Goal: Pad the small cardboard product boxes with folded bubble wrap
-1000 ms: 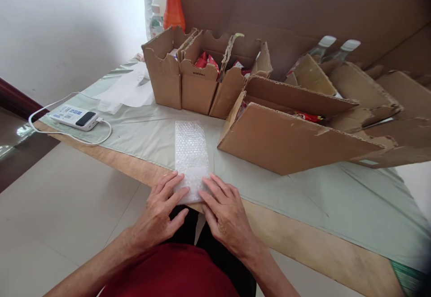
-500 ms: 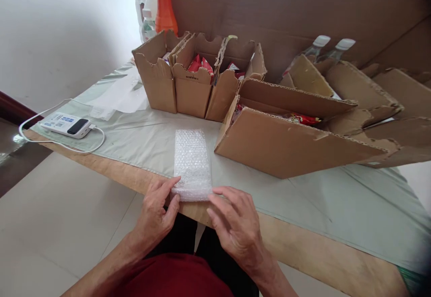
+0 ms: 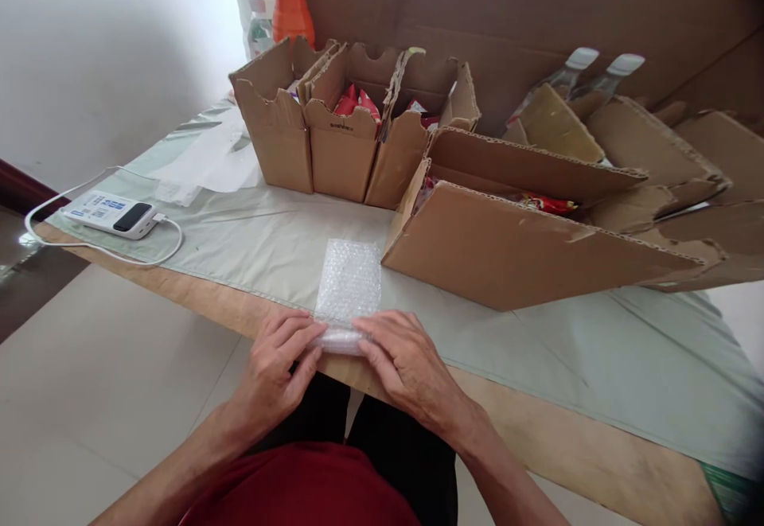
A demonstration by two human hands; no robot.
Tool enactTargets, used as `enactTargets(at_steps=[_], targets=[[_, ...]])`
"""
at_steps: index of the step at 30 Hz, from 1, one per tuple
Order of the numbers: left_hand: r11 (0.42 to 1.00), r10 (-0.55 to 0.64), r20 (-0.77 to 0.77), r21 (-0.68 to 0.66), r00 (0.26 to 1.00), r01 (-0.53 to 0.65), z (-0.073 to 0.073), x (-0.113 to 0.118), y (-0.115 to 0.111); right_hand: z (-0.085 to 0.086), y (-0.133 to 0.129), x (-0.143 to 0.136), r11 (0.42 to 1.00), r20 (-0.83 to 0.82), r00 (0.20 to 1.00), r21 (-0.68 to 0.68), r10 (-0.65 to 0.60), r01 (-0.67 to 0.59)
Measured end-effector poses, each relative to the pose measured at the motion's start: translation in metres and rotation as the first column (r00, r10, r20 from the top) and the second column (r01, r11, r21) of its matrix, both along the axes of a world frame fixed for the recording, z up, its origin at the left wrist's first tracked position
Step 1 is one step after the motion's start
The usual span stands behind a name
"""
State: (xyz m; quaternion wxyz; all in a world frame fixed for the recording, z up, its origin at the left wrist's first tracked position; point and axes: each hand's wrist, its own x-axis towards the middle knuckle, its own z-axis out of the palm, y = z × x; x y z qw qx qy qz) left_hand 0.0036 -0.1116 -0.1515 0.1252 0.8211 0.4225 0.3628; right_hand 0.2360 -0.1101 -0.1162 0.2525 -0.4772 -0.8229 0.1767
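A strip of clear bubble wrap (image 3: 351, 279) lies near the front edge of the table, its near end folded into a thick roll. My left hand (image 3: 285, 359) grips the left end of that roll, thumb on the near side and fingers on top. On the right end, my right hand (image 3: 401, 353) holds it the same way, fingers curled over. The far part of the wrap lies flat on the cloth. Whether anything is inside the roll is hidden.
Cardboard bins (image 3: 343, 160) holding red packets stand behind, with a long cardboard box (image 3: 507, 247) close on the right. A white power bank (image 3: 111, 214) with a cable lies left, near white plastic sheets (image 3: 208, 160). Bottles (image 3: 292, 9) stand at the back.
The near end of the bubble wrap has been rolled over, so the flat part is shorter. My right hand has moved left and closed on the roll's right end.
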Motion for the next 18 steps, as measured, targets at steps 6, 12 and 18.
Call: enactTargets(at_steps=[6,12,18], targets=[[0.999,-0.001,-0.146,-0.049,0.989,-0.006,0.009,0.01,0.041,-0.012,-0.005,-0.005,0.974,0.168,0.983,0.223,-0.067,0.028],[0.93,0.279,0.304,-0.323,0.911,-0.177,0.016,0.005,0.02,-0.025,0.009,-0.004,0.969,-0.042,0.978,0.133,-0.205,0.208],[0.538,0.499,0.682,-0.728,0.536,0.425,0.019,0.023,-0.027,-0.006,-0.016,-0.021,0.973,-0.238,0.943,-0.077,-0.232,0.219]])
